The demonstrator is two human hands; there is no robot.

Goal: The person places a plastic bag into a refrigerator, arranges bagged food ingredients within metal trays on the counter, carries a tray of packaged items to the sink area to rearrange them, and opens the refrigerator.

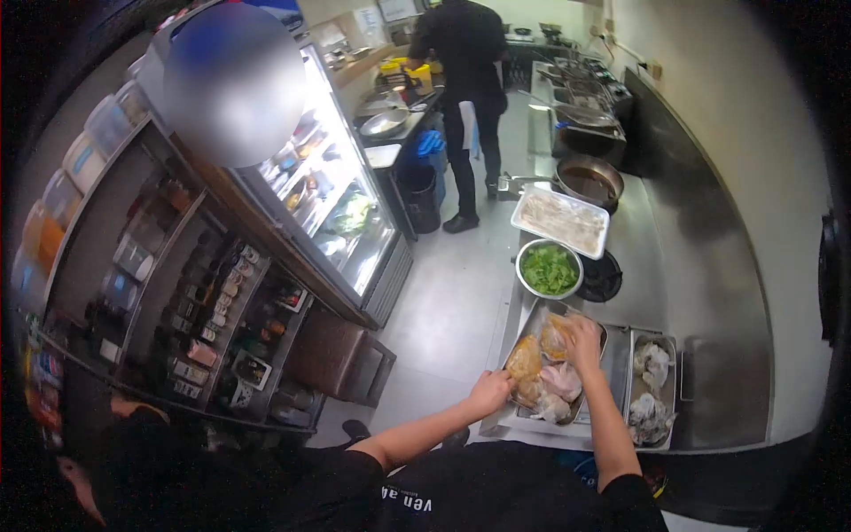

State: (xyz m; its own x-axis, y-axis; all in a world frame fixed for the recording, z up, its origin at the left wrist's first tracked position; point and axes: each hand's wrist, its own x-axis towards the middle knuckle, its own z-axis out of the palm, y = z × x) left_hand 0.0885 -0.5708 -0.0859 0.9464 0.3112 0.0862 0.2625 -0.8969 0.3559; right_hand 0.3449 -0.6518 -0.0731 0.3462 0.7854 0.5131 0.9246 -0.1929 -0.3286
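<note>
A metal tray (578, 410) on the counter in front of me holds several clear plastic bags of food. One elongated bag (525, 358) has orange-brown contents, and another brownish bag (555, 339) lies at the far side. Pale pink pieces that look like raw meat (562, 381) are at the near right. My left hand (491, 393) is closed at the tray's left rim, its fingertips on the lower end of the orange-brown bag. Over the far right of the tray, my right hand (582, 342) grips the brownish bag; its fingertips are partly hidden.
Beyond the tray stand a bowl of chopped greens (549, 269), a white tray (562, 220) and a dark pan (589, 181). Another metal tray (671, 390) with bagged items adjoins on the right. A lit fridge (387, 266) and shelves (133, 266) line the left. A person (461, 80) stands ahead.
</note>
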